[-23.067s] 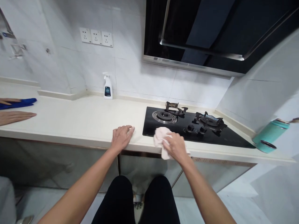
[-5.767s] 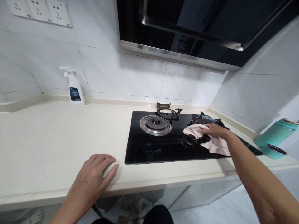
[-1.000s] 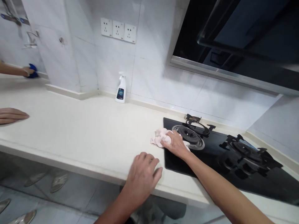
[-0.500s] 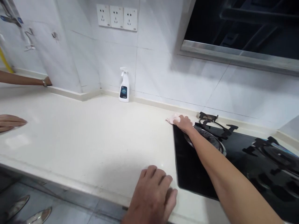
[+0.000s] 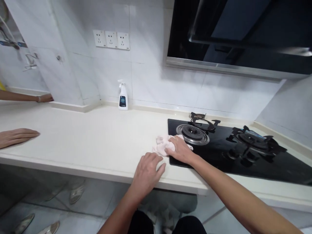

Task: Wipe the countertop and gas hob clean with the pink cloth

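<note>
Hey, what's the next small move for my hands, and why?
I'd probably slide your left hand a little left along the counter: it rests close beside the pale pink cloth, which your right hand holds across the left edge of the cooktop, so it could get in the way.

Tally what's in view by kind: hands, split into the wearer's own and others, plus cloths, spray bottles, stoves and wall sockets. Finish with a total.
Own hands: 2, left hand and right hand
Other hands: 2
Cloth: 1
Spray bottle: 1
Stove: 1
Wall sockets: 3
Total: 10
</note>
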